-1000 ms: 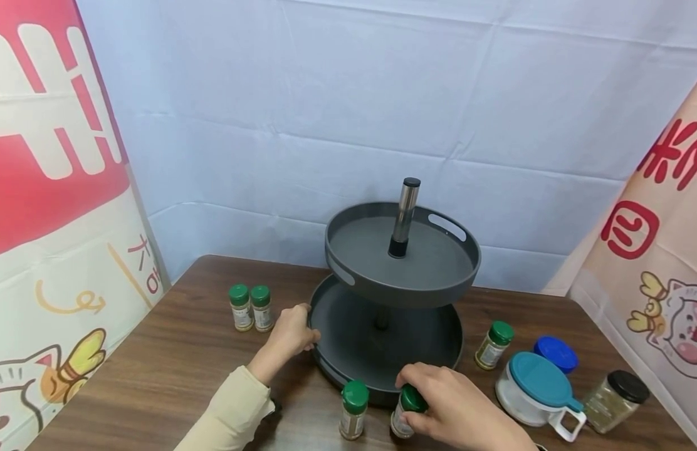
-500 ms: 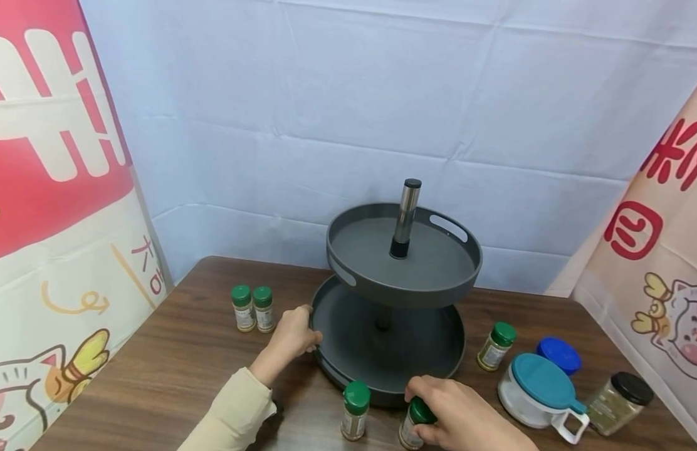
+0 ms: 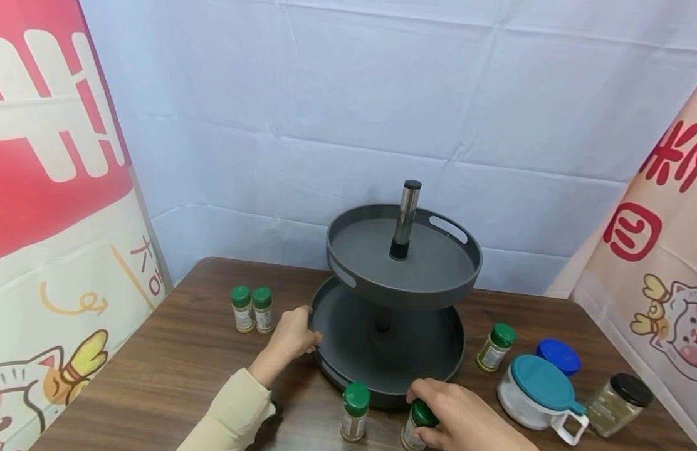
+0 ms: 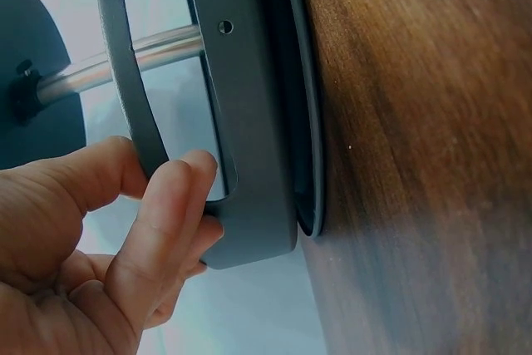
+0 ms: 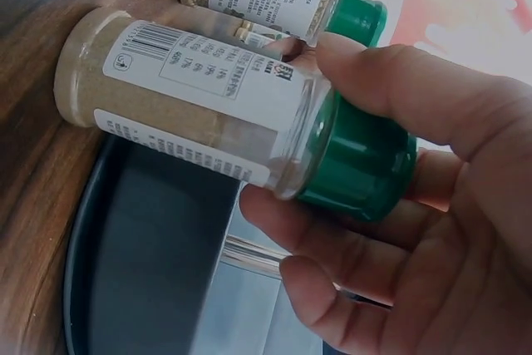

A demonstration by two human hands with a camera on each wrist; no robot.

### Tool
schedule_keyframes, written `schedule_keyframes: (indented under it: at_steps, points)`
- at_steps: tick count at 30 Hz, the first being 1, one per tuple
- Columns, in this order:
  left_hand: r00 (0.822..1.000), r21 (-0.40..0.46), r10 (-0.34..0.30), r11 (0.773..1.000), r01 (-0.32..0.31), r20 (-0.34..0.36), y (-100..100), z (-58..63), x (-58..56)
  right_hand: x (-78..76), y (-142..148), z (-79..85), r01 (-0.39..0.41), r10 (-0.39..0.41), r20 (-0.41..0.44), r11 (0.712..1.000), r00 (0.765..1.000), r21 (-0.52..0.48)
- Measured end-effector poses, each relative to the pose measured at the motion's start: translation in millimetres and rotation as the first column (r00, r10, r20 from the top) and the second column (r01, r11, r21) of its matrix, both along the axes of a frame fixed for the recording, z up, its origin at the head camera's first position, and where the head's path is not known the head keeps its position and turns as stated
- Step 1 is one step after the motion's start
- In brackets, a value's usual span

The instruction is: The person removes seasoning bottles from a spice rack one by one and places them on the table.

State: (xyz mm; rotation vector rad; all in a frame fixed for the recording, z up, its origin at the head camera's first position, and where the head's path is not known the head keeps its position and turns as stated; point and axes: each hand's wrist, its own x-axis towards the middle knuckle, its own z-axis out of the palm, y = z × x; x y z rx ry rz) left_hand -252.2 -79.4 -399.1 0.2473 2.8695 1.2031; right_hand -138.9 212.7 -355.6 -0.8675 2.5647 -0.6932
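Note:
A dark grey two-tier round tray stand (image 3: 403, 282) stands on the table, with a metal post rising through its upper tier. My left hand (image 3: 292, 335) grips the left rim of the lower tray (image 3: 348, 351). In the left wrist view, the thumb and fingers (image 4: 162, 205) close round the rim at its handle cutout. In front of the stand, my right hand (image 3: 458, 413) holds a green-capped spice jar (image 5: 199, 101) by its cap and neck, the jar upright with its base at the tabletop. A second green-capped spice jar (image 3: 355, 410) stands just left of it.
Two green-capped jars (image 3: 252, 310) stand side by side at the left. To the right are another green-capped jar (image 3: 496, 347), a blue lid (image 3: 558, 357), a white pot with a teal lid (image 3: 543, 388) and a black-capped jar (image 3: 618, 404). Cloth hangs behind the table (image 3: 185, 351).
My right hand and the spice jar in it have shifted slightly to the right, away from the neighbouring jar. My left hand keeps its grip on the tray rim.

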Motion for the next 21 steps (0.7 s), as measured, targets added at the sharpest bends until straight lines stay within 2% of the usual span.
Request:
schedule_keyframes:
  at_steps: [15,18,21]
  points:
    - [1.000,0.002,-0.018,1.000,0.019,-0.022,-7,0.3,-0.4,-0.9,-1,-1.2,-0.043,0.042,-0.035,0.999,0.999,-0.017]
    - [0.998,-0.015,-0.057,0.998,0.056,-0.033,-10,1.3,0.3,0.0,3,2.1,-0.029,0.027,-0.046,0.999,0.999,-0.036]
    - [0.990,-0.067,-0.128,0.990,0.123,-0.062,-14,3.8,1.3,2.3,11,9.1,0.011,-0.016,-0.119,0.999,0.993,-0.042]
